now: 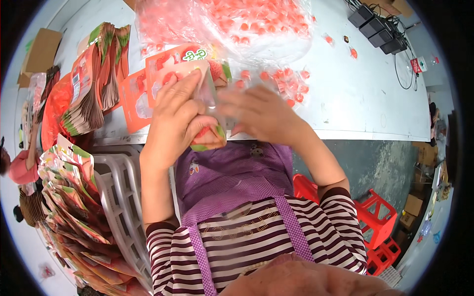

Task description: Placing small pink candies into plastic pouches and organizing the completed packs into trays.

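My left hand [175, 113] is closed around a printed pouch [210, 135] with strawberry pictures and green edges, held at the table's near edge. Its fingers lie across the pouch's pale face. Close by on the right, my right hand [259, 113] is smeared by motion, so its grip does not show. Just beyond it lies a small pile of clear-wrapped red and white pieces [289, 86]. Flat printed pouches [136, 101] lie on the table beneath and beside my left hand.
A large clear bag [232, 24] of the wrapped pieces lies farther back. Bundled pouches [91, 84] stand at the left, above a grey plastic crate [116, 190] beside heaped pouches [79, 212]. Black power adapters [377, 29] sit far right; red stools [377, 219] stand below.
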Demonstrator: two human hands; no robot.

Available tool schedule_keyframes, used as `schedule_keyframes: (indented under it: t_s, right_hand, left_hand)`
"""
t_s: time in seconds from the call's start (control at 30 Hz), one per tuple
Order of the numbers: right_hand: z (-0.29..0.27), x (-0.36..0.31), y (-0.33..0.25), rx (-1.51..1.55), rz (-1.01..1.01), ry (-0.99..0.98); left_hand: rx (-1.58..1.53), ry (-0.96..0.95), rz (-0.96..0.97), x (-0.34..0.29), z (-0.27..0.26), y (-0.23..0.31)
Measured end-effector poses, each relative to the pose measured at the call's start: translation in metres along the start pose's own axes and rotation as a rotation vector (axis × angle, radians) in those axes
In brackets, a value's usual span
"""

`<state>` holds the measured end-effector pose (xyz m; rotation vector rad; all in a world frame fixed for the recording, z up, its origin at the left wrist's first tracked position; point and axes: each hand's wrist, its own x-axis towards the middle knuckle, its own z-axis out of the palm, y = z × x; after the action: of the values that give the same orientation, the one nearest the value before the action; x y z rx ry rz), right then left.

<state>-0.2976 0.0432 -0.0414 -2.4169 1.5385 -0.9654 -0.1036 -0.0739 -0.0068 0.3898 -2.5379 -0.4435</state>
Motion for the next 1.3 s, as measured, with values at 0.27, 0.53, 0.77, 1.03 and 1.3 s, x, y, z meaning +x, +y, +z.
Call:
schedule_keyframes:
  t_s: [0.27, 0.53, 0.77, 1.03, 1.3]
  right_hand:
    - [-0.019, 0.014, -0.026, -0.287, -0.260, 0.177]
    - [-0.029, 0.013, -0.051, -0.148, -0.163, -0.212]
    - [-0.054, 0.007, -0.056, -0.086, -0.078, -0.293]
    - [-0.045, 0.008, -0.057, 0.023, -0.086, -0.426]
    - [-0.021, 0.001, -0.065, -0.021, -0.217, -0.078]
  left_hand:
    - [-0.201, -0.149, 0.024, -0.004, -0.024, 0.020]
    - [-0.264, -0.139, 0.047, -0.011, -0.032, 0.022]
    - [-0.437, -0.168, 0.032, -0.021, -0.042, 0.021]
    - [-0.391, -0.164, 0.095, -0.015, -0.043, 0.037]
    - [-0.386, -0.313, 0.004, -0.016, -0.047, 0.044]
